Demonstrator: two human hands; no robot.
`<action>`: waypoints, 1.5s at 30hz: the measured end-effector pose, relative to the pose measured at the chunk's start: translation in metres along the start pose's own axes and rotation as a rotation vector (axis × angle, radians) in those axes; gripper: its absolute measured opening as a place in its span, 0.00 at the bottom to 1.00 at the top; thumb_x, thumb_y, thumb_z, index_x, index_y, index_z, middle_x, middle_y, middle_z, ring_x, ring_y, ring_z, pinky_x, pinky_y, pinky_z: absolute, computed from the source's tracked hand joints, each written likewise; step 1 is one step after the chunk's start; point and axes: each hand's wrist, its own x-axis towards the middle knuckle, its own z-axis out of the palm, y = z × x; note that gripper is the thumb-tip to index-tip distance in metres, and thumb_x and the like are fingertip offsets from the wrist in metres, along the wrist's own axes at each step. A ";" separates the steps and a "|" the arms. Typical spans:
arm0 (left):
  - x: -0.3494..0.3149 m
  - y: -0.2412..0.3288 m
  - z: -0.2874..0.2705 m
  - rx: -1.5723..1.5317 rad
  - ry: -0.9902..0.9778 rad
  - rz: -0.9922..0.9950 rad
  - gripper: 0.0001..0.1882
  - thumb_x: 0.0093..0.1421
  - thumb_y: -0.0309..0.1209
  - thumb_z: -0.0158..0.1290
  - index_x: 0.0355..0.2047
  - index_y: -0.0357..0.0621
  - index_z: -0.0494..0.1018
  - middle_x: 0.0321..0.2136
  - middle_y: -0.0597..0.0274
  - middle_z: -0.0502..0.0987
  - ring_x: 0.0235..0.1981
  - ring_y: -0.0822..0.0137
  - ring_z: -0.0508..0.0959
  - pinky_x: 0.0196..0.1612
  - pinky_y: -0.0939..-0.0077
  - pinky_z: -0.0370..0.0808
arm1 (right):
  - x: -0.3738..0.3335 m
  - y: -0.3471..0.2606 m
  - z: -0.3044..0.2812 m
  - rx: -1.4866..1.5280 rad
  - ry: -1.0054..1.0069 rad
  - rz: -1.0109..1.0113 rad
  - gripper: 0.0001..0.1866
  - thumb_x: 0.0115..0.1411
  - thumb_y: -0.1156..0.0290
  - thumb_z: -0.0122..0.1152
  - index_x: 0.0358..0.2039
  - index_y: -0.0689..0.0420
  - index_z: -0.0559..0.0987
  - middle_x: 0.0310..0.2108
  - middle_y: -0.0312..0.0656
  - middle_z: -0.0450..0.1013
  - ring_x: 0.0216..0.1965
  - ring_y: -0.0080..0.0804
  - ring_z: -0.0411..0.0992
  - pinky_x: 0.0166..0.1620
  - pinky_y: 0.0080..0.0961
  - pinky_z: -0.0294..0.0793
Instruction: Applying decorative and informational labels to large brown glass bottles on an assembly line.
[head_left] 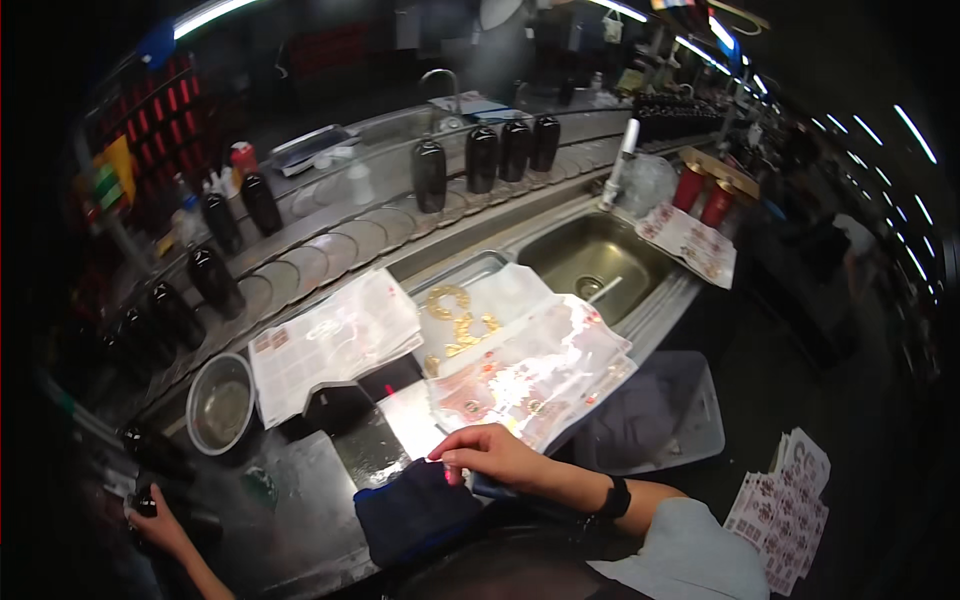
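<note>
At the lower left, my left hand [156, 524] is closed around a dark glossy bottle [143, 505], most of which is lost in shadow. My right hand [492, 452] is over a folded dark blue cloth [415, 512], its fingers bent down and drawn together. Whether anything is between those fingers is too small to tell. Just beyond it lies a stack of printed decal sheets [540, 375] with shiny glare on top. Gold decal pieces [462, 325] rest on a white sheet beside that stack.
Behind the worktop runs a conveyor [330, 250] carrying several black bottles [430, 175]. A metal sink [600, 260] sits to the right, and a round bowl [221, 403] to the left. More sheets [335, 340] lie near a black box [338, 404]. A plastic bin [708, 420] stands at the right.
</note>
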 end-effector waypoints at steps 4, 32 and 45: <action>-0.007 0.045 0.000 -0.035 -0.097 -0.084 0.36 0.55 0.51 0.66 0.48 0.29 0.71 0.41 0.43 0.79 0.41 0.49 0.80 0.45 0.60 0.75 | -0.017 0.009 -0.007 0.093 0.053 -0.023 0.13 0.66 0.69 0.58 0.46 0.64 0.80 0.30 0.37 0.78 0.32 0.19 0.76 0.39 0.17 0.72; 0.001 0.048 -0.019 0.017 -0.013 0.116 0.36 0.51 0.54 0.67 0.37 0.27 0.71 0.34 0.37 0.78 0.37 0.38 0.79 0.42 0.53 0.75 | -0.074 0.184 -0.074 -1.085 -0.117 0.569 0.27 0.55 0.48 0.58 0.38 0.61 0.85 0.39 0.54 0.80 0.45 0.47 0.79 0.48 0.43 0.76; -0.019 0.082 -0.034 -0.041 -0.004 0.074 0.35 0.51 0.48 0.69 0.44 0.29 0.70 0.38 0.36 0.77 0.38 0.40 0.79 0.43 0.53 0.75 | -0.084 0.176 -0.094 -0.987 0.367 0.827 0.22 0.53 0.55 0.60 0.40 0.58 0.85 0.41 0.52 0.80 0.46 0.45 0.79 0.48 0.39 0.77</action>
